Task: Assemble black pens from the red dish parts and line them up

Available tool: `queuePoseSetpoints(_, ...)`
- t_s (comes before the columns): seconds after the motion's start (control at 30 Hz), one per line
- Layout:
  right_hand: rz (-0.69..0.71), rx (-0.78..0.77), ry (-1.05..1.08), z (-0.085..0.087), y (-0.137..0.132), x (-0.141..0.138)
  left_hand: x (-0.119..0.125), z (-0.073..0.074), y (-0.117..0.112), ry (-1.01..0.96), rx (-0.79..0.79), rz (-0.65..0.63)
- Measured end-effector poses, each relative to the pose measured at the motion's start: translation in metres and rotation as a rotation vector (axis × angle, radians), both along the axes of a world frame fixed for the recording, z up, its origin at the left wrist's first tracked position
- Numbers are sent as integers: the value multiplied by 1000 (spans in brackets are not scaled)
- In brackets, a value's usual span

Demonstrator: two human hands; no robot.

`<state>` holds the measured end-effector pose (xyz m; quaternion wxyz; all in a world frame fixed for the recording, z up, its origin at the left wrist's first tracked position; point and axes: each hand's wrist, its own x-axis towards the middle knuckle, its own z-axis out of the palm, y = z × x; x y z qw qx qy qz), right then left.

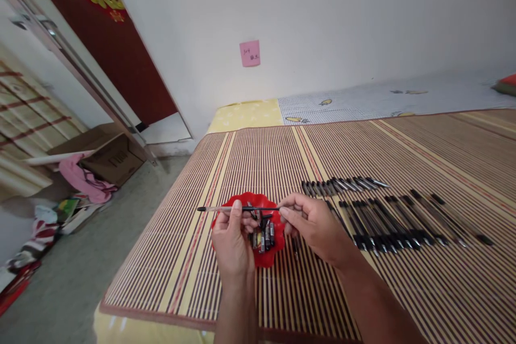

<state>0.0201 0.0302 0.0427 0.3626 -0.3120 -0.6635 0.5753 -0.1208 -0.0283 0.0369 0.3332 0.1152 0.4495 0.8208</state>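
Note:
My left hand [233,239] is closed around a clear pen barrel [220,208] with a black tip pointing left. My right hand [312,223] pinches the thin black refill [264,208] sticking out of the barrel's right end. Both hands hover over a red flower-shaped dish [242,201] holding several small black and silver pen parts [264,236]. The dish rests on a striped bamboo mat [193,215].
Right of the dish lie rows of assembled black pens [387,223] and a row of silver-tipped parts [342,185]. The mat's left edge drops to a grey floor with a cardboard box [108,156] and pink cloth [83,177]. A pink note [250,54] hangs on the wall.

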Motion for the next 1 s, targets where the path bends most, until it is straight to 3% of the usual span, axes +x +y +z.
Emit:
queuePoseSetpoints(0.23, -92, 73, -91, -4, 14, 18, -7, 0, -1, -38, 18, 26)
queuePoseSetpoints(0.47, -281, -4, 18, -6, 32, 43, -11, 0, -3, -48, 41, 34)
queuePoseSetpoints(0.63, -225, 21, 39, -5, 27, 33, -9, 0, -3, -41, 42, -30)
queuePoseSetpoints(0.83, -151, 3, -11, -8, 15, 12, -5, -3, -1, 11, 58, -194)
queuePoseSetpoints(1.0, -67, 28, -28, -4, 10, 8, -4, -5, -1, 13, 63, -183)
